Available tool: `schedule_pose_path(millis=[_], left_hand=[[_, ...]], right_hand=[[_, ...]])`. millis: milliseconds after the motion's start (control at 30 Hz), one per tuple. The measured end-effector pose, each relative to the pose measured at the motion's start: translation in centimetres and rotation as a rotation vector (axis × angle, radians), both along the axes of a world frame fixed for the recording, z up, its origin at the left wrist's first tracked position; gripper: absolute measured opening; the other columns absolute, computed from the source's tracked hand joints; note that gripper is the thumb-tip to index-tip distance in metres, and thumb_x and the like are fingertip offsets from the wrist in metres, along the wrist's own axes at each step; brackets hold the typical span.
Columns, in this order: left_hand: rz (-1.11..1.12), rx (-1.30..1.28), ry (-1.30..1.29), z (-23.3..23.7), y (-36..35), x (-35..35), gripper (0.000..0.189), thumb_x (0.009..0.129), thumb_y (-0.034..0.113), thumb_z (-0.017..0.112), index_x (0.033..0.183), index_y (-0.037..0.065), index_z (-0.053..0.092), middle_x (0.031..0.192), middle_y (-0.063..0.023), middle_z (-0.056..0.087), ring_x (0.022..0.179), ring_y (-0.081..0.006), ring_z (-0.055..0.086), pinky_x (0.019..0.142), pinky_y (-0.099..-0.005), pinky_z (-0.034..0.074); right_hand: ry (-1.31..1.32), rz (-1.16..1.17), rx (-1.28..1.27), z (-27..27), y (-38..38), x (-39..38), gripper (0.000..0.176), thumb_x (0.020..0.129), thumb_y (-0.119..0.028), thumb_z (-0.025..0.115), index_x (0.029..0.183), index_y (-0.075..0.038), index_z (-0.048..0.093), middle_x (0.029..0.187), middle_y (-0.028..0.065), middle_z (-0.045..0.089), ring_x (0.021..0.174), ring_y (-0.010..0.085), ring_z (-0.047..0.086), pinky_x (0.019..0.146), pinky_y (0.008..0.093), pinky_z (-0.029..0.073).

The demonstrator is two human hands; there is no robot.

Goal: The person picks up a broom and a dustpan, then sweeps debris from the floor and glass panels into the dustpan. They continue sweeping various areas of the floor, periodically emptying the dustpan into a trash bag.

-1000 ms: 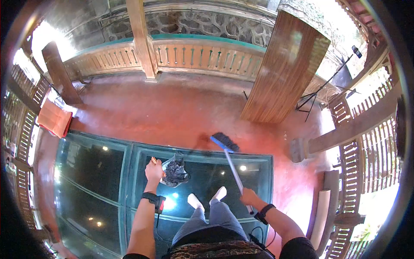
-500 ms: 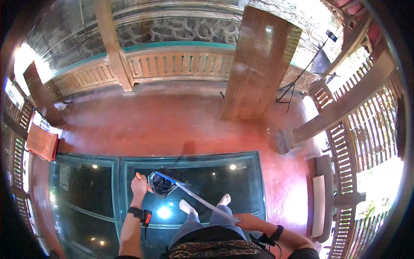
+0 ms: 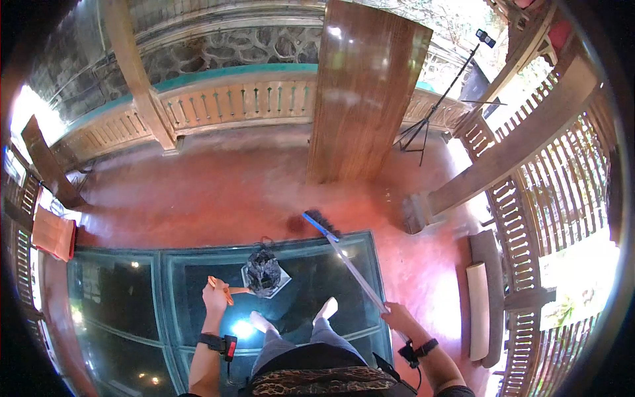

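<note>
My left hand (image 3: 215, 299) grips the orange handle of a dustpan (image 3: 264, 274) that rests on the glass floor panel (image 3: 132, 291), filled with dark debris. My right hand (image 3: 397, 316) holds the long silver handle of a broom (image 3: 344, 258). The broom's blue head with dark bristles (image 3: 320, 223) lies at the far edge of the glass, on the red floor (image 3: 218, 192), to the right of the dustpan. My feet in white socks (image 3: 291, 317) stand on the glass just behind the pan.
A tall wooden board (image 3: 360, 92) leans ahead by the balustrade (image 3: 231, 106). A wooden post (image 3: 135, 73) stands at the left. A tripod (image 3: 430, 119) is at the right rear, a bench (image 3: 483, 298) along the right railing, an orange object (image 3: 53, 233) far left.
The broom head left the dustpan and swung out forward and right to the glass edge. The dustpan now sits lower on the glass. The view has shifted right.
</note>
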State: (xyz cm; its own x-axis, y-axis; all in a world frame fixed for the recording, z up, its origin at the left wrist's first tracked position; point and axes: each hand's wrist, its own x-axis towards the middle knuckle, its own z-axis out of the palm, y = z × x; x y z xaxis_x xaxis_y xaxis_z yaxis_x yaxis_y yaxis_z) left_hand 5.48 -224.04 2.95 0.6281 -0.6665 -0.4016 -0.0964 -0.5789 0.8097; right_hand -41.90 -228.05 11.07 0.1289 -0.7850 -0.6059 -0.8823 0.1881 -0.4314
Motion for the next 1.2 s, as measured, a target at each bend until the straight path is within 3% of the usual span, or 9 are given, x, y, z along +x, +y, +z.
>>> schedule_pose_path(millis=[67,267,567,733,800,900,1000,1100,1200], left_hand=[[0.029,0.006,0.038,-0.7,-1.7,-2.5,0.031,0.075,0.027,0.043,0.074,-0.002,0.056,0.069,-0.012,0.06,0.066,-0.0224,0.059,0.062,-0.0322,0.043],[-0.017,-0.001,-0.033,1.1,-5.5,-10.6,0.031,0.075,0.026,0.043,0.07,-0.001,0.056,0.064,-0.0111,0.059,0.063,-0.0221,0.059,0.06,-0.0322,0.044],[0.01,-0.029,-0.047,1.3,-8.1,-17.1,0.028,0.074,0.024,0.044,0.069,-0.001,0.056,0.062,-0.0102,0.059,0.061,-0.0213,0.058,0.058,-0.0322,0.043],[0.048,-0.024,-0.037,-0.1,-8.1,-17.4,0.027,0.074,0.022,0.045,0.069,-0.001,0.056,0.061,-0.0098,0.058,0.061,-0.0215,0.058,0.058,-0.032,0.043],[0.011,-0.065,-0.043,-0.3,-7.5,-16.9,0.027,0.074,0.022,0.045,0.069,-0.001,0.056,0.063,-0.0107,0.059,0.061,-0.0224,0.058,0.058,-0.0324,0.043],[-0.009,-0.075,-0.101,-1.2,-6.7,-15.7,0.027,0.073,0.023,0.045,0.069,-0.002,0.056,0.065,-0.0117,0.059,0.06,-0.0207,0.057,0.058,-0.0317,0.043],[0.085,-0.068,0.047,-2.9,-5.4,-13.6,0.027,0.073,0.022,0.046,0.07,-0.003,0.056,0.065,-0.0114,0.059,0.059,-0.021,0.057,0.057,-0.0316,0.043],[0.165,-0.115,0.094,-0.4,-4.6,-13.4,0.027,0.072,0.021,0.046,0.069,-0.004,0.056,0.063,-0.0103,0.058,0.058,-0.0185,0.055,0.056,-0.029,0.042],[0.237,-0.159,0.13,0.8,-3.6,-12.6,0.023,0.072,0.018,0.045,0.07,-0.003,0.054,0.064,-0.0106,0.057,0.057,-0.0173,0.054,0.054,-0.0286,0.042]], right_hand=[[0.016,-0.057,0.054,-1.2,-3.2,-1.9,0.031,0.071,-0.019,0.052,0.092,0.003,0.052,0.072,0.0238,0.056,0.066,0.0324,0.058,0.057,0.0391,0.046],[0.065,-0.001,-0.066,-9.5,-12.6,-6.3,0.018,0.068,-0.011,0.048,0.077,0.005,0.052,0.061,0.0187,0.056,0.053,0.0279,0.058,0.049,0.0358,0.046],[0.106,0.096,0.052,-14.3,-13.2,-7.6,0.029,0.065,-0.011,0.051,0.089,0.006,0.048,0.073,0.022,0.057,0.067,0.034,0.058,0.058,0.0401,0.047],[0.128,0.219,0.189,-10.2,-5.0,-10.8,0.036,0.067,-0.018,0.053,0.097,0.0,0.045,0.077,0.0218,0.056,0.075,0.0361,0.056,0.065,0.0428,0.046],[-0.017,0.355,-0.047,-10.9,-1.4,-13.4,0.042,0.071,-0.012,0.048,0.11,0.0,0.04,0.069,0.0201,0.056,0.052,0.0298,0.056,0.044,0.0377,0.045],[-0.172,0.01,0.373,-4.7,-2.2,-14.8,0.05,0.072,-0.016,0.052,0.117,-0.001,0.037,0.065,0.0152,0.055,0.046,0.0212,0.053,0.041,0.0321,0.043],[-0.208,-0.096,0.39,-2.0,-2.9,-16.5,0.057,0.073,-0.02,0.055,0.122,-0.003,0.033,0.061,0.0107,0.053,0.044,0.0146,0.049,0.04,0.0283,0.041],[-0.109,-0.065,0.229,0.6,-5.7,-15.1,0.048,0.072,-0.018,0.054,0.115,-0.001,0.04,0.061,0.0132,0.054,0.044,0.0182,0.051,0.04,0.03,0.041],[-0.009,0.175,-0.092,-6.4,-9.6,-14.8,0.028,0.071,-0.015,0.051,0.095,0.0,0.048,0.064,0.0177,0.055,0.05,0.0254,0.055,0.045,0.0351,0.044]])
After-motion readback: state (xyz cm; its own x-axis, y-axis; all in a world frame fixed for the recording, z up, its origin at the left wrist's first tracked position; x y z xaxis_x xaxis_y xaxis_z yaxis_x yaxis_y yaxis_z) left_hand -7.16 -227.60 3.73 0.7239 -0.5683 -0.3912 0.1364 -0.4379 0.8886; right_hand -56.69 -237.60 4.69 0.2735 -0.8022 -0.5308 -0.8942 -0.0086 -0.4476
